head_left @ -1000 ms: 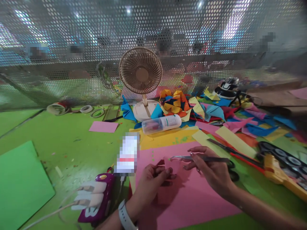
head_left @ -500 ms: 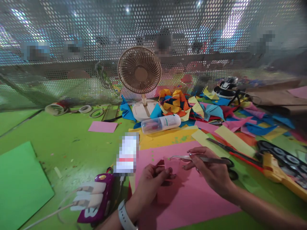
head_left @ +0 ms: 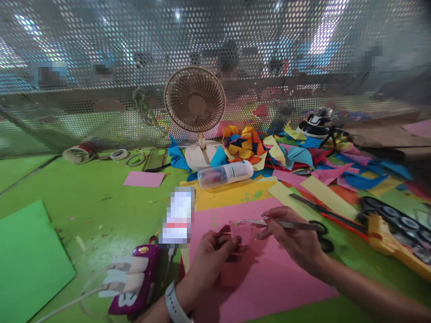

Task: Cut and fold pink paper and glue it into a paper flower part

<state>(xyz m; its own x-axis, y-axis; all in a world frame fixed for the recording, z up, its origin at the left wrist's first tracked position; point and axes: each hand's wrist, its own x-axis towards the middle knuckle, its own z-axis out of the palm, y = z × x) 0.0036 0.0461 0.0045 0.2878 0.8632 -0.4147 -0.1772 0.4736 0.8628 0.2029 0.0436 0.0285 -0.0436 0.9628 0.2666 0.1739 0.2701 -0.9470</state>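
Small pink paper (head_left: 241,230) is in my left hand (head_left: 215,253), pinched between my thumb and fingers, over the big pink sheet (head_left: 276,282). My right hand (head_left: 294,242) holds the tweezers (head_left: 289,224) in its fingers, and their tips point to nine o'clock, at the paper's top edge. A tiny green bit (head_left: 236,223) is by the tips; I can't tell if they grip it. The paper should be very light and thin, a bit slick, and easy to bend or crease. I think its low part is the best place to hold, with a soft pinch, so the top is left free. From the paper, a phone (head_left: 178,217) lies at nine o'clock, by the big sheet's left edge, and black scissor handles (head_left: 327,245) sit at three, just beside my right hand. A bottle (head_left: 226,174) lies near twelve, past the sheet's top edge. There looks to be more room at five, over the big sheet.
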